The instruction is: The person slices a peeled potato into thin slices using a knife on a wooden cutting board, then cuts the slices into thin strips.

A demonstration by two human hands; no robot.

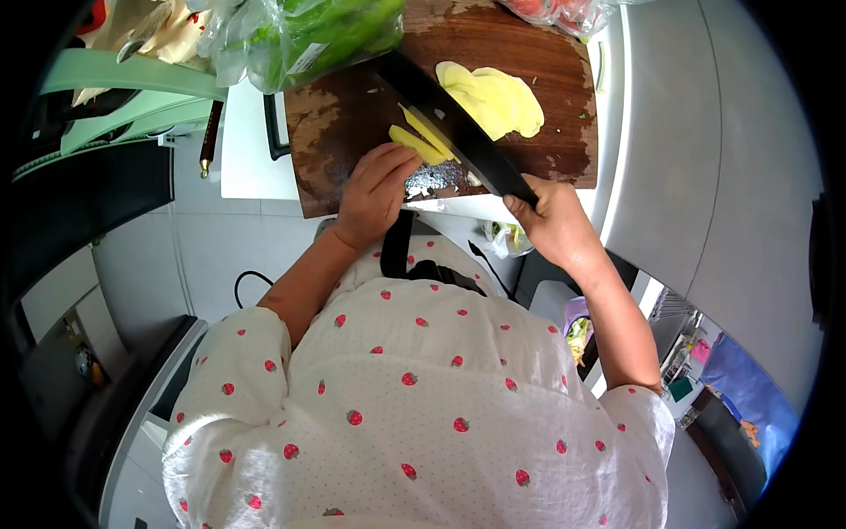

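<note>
My right hand [558, 224] is closed around the handle of a dark, broad-bladed knife [458, 128], which slants across a wooden cutting board [344, 115]. Under my left hand [377, 189], whose fingers are pressed together, lie cut yellow pieces [421, 145]; its fingertips rest on their near end. The blade stands just right of these pieces, and it hides part of them. Beyond the blade, a fanned pile of thin yellow slices [493, 99] lies on the board.
A clear plastic bag of green vegetables [326, 40] overlaps the board's far left corner. Another bag with red items [555, 12] is at the far right. A green rack [132, 84] stands to the left. Below the counter edge hangs a small bag [508, 239].
</note>
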